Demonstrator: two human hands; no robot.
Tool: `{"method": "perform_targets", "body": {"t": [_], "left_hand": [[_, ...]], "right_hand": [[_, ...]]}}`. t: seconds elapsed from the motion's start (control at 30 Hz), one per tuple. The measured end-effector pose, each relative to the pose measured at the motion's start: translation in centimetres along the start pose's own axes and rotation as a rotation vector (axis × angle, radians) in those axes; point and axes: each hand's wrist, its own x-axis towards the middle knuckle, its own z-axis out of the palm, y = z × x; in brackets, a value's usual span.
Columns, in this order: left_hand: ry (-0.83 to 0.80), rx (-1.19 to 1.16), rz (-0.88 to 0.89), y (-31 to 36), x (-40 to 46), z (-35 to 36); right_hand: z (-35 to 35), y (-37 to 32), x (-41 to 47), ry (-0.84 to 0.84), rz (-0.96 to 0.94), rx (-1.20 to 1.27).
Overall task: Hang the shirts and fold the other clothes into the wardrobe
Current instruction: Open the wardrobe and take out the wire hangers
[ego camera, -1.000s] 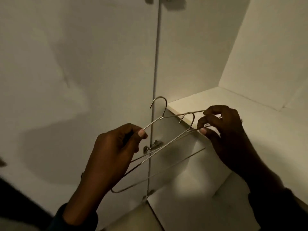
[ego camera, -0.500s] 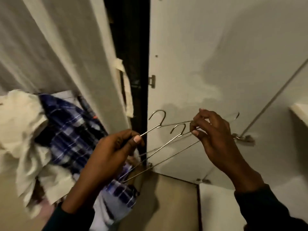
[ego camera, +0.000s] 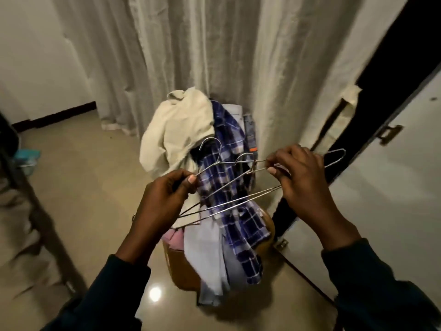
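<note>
Two or three thin metal wire hangers [ego camera: 229, 187] are held between both hands, hooks pointing up. My left hand [ego camera: 162, 201] pinches their left side near one hook. My right hand [ego camera: 303, 180] pinches the wires at the right, one hanger end poking out beyond it. Below and behind the hangers a pile of clothes sits in a brown box [ego camera: 181, 268] on the floor: a cream garment [ego camera: 176, 134] on top, a blue plaid shirt [ego camera: 238, 211] draped down the front, pale blue cloth [ego camera: 207, 256] and a bit of pink cloth [ego camera: 174, 240].
A grey curtain [ego camera: 191, 56] hangs behind the pile. The white wardrobe door [ego camera: 381, 199] stands open at the right with a dark gap beside it. A dark furniture edge [ego camera: 31, 199] runs along the left. The tiled floor [ego camera: 95, 187] is glossy.
My view has swung left and down from the wardrobe interior to the clothes pile and curtain. Both hands keep the same hold on the hangers.
</note>
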Motion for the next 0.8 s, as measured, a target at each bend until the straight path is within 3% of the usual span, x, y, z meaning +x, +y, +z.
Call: {"method": "perform_targets", "body": {"t": [0.17,0.8], "left_hand": [[0.12,0.019,-0.086,-5.7,3.3,-9.8],[0.883,0.059,-0.379,-22.7,7.8,-41.6]], "right_hand": [[8.8,-6.3,6.9,-0.08,-0.102,0.089],[42.2,-37.9,31.6,-0.413,-0.687,0.468]]}}
